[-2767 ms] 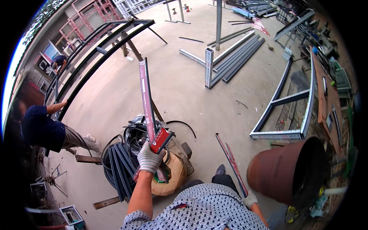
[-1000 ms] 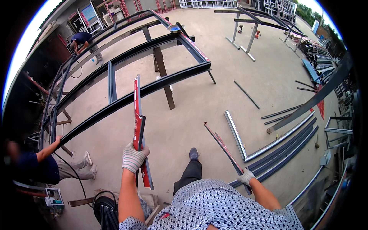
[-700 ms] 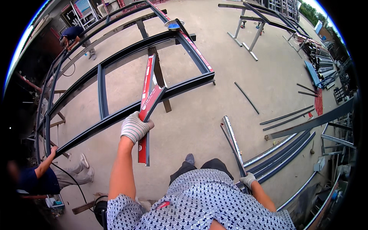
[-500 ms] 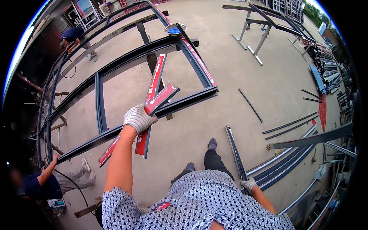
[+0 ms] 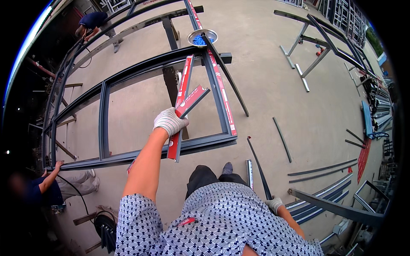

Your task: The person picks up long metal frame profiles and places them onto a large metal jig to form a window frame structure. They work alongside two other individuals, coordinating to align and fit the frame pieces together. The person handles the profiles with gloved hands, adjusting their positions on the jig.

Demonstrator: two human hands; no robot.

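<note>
My left hand (image 5: 171, 121), in a striped white glove, is closed around short dark metal profiles (image 5: 193, 101) with red protective film. They cross at the grip, beside the near rail of a large dark metal frame (image 5: 104, 115). Low on the right, my gloved right hand (image 5: 273, 205) grips the near end of a long, thin dark bar (image 5: 257, 164), which points away from me. Its fingers are partly hidden. A metal bowl (image 5: 212, 34) of small blue pieces rests at the frame's far corner, and another dark bar (image 5: 230, 83) slants down from it.
A co-worker (image 5: 40, 187) at lower left has a hand on the frame's corner; another person (image 5: 96, 23) bends at the far left. Long profiles (image 5: 320, 196) lie on the floor at right, near a wide grey beam (image 5: 337, 207). Trestles (image 5: 307, 64) stand beyond.
My view has shifted relative to the frame. My left hand still grips the red-filmed profiles. The bar at my right hand now appears thinner, with a separate profile left of it.
</note>
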